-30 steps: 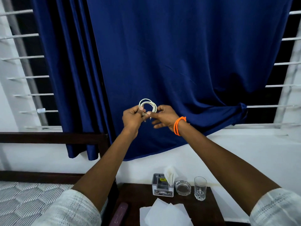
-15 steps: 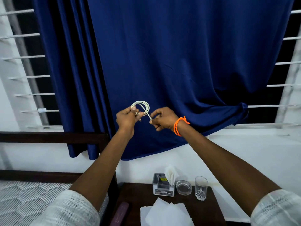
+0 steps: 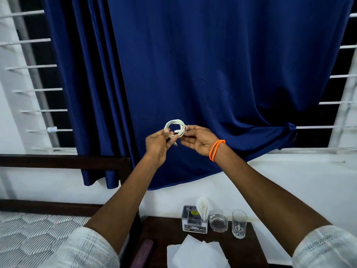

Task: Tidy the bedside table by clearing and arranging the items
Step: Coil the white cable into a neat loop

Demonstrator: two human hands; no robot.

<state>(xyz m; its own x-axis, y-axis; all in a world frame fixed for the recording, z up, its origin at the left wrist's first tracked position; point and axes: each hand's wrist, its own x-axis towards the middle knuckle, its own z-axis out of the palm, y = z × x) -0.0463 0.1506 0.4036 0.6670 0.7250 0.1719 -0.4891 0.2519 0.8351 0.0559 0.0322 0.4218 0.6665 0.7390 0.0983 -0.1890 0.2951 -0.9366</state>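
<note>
We hold a coiled white cable [image 3: 175, 128] up in front of the blue curtain [image 3: 212, 74], well above the table [image 3: 243, 248]. Our left hand [image 3: 157, 143] pinches the left side of the coil, thumb on top and fingers curled beneath it. Our right hand [image 3: 199, 141] meets the coil's right side: its thumb and fingertips touch the loops, while the palm faces up and the other fingers lie loosely spread, more open than the left. A short end of the cable with its plug hangs down between the two hands. The right wrist wears an orange band [image 3: 217, 149].

Below, on the dark wooden table, a small grey holder [image 3: 194, 222] stands by the wall with a folded white tissue [image 3: 202, 207] sticking out of it. Just beside it to the right sits a glass ashtray [image 3: 218, 222], and next to that a clear drinking glass [image 3: 239, 224] stands upright. Nearer to us, white paper sheets [image 3: 197, 254] lie on the table, and a maroon oblong thing [image 3: 144, 253] rests at its left edge; we cannot tell what it is. The bed [image 3: 29, 235] with its patterned sheet lies to the left.
</note>
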